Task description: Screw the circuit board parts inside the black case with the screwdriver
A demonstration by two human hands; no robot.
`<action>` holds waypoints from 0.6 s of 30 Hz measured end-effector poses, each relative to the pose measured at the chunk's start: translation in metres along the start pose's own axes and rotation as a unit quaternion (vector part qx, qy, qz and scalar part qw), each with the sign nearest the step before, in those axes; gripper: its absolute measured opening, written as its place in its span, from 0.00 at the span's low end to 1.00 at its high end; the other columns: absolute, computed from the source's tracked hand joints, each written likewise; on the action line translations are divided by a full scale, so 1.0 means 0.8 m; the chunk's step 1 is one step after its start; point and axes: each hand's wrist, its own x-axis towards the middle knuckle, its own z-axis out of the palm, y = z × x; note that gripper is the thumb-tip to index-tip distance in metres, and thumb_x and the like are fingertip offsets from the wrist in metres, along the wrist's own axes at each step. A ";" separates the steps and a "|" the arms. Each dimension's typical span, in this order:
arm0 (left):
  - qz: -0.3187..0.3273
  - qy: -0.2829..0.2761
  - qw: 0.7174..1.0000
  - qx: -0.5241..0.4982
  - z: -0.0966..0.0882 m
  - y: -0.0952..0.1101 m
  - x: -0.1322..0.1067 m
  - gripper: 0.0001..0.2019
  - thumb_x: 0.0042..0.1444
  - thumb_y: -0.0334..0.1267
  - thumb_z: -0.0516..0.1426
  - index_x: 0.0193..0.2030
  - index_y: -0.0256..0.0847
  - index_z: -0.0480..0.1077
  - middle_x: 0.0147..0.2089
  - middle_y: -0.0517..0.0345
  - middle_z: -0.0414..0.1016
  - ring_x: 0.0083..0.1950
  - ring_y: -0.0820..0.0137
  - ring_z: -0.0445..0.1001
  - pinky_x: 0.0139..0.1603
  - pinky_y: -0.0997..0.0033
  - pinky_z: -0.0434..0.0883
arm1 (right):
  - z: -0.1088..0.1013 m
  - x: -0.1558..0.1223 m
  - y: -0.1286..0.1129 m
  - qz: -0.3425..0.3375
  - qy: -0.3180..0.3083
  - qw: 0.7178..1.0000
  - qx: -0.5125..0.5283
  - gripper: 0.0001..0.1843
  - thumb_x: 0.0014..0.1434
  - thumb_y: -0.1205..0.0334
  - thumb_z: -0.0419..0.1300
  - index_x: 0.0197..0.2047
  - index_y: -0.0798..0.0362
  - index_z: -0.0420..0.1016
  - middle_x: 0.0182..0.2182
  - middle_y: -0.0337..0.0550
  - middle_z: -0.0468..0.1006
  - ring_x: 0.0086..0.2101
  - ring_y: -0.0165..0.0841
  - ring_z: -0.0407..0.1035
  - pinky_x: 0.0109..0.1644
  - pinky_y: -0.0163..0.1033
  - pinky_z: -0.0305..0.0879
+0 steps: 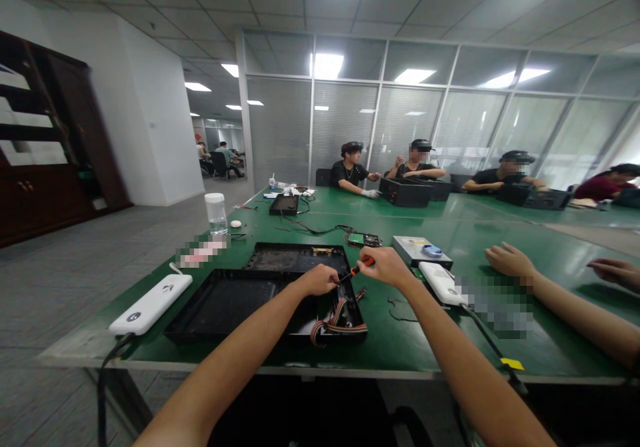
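In my right hand [389, 266] is a screwdriver [369, 260] with an orange and black handle, its thin shaft slanting down to the left. My left hand [320, 279] has its fingers pinched together by the screwdriver's tip; whatever they hold is too small to make out. Both hands are over the right part of a shallow black case [220, 304] lying open on the table. A striped ribbon cable [345, 328] hangs over the case's front right corner. Behind lies a second black tray-like part [295, 258] with a small brass-coloured piece in it.
A white power bank [153, 304] with a cable lies left, near a clear jar [216, 215]. To the right are a silver drive-like box [417, 250], another white power bank [440, 283] and a neighbour's hands [510, 262]. Co-workers sit across the green table [450, 224].
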 end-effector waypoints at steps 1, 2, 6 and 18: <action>0.000 0.000 1.000 -0.002 0.001 -0.001 0.000 0.08 0.46 0.29 0.54 0.34 0.37 0.72 0.30 0.58 0.74 0.30 0.74 0.70 0.33 0.79 0.64 | -0.001 0.002 -0.003 -0.006 -0.008 1.000 -0.006 0.09 0.49 0.57 0.54 0.31 0.52 0.69 0.23 0.40 0.73 0.25 0.31 0.66 0.30 0.32 0.53; 0.000 0.000 1.000 -0.003 0.002 -0.002 0.001 0.08 0.46 0.29 0.54 0.34 0.37 0.72 0.30 0.58 0.74 0.30 0.74 0.70 0.33 0.79 0.64 | -0.003 0.004 -0.006 -0.011 -0.014 1.000 -0.012 0.09 0.50 0.56 0.54 0.31 0.52 0.70 0.23 0.41 0.73 0.26 0.31 0.66 0.30 0.32 0.53; 0.002 -0.001 1.000 -0.004 0.005 -0.003 0.002 0.07 0.46 0.30 0.55 0.33 0.37 0.71 0.30 0.58 0.74 0.30 0.74 0.70 0.33 0.79 0.64 | -0.012 0.015 -0.020 0.005 -0.042 0.997 -0.059 0.14 0.51 0.51 0.54 0.30 0.52 0.70 0.22 0.44 0.73 0.25 0.34 0.67 0.30 0.34 0.52; 0.001 -0.011 1.000 0.014 0.001 0.001 0.002 0.07 0.46 0.28 0.54 0.33 0.37 0.70 0.29 0.60 0.72 0.30 0.75 0.69 0.32 0.80 0.63 | -0.046 0.049 -0.062 0.151 -0.205 0.953 -0.167 0.31 0.59 0.44 0.34 0.37 0.59 0.70 0.35 0.58 0.74 0.37 0.43 0.68 0.38 0.41 0.57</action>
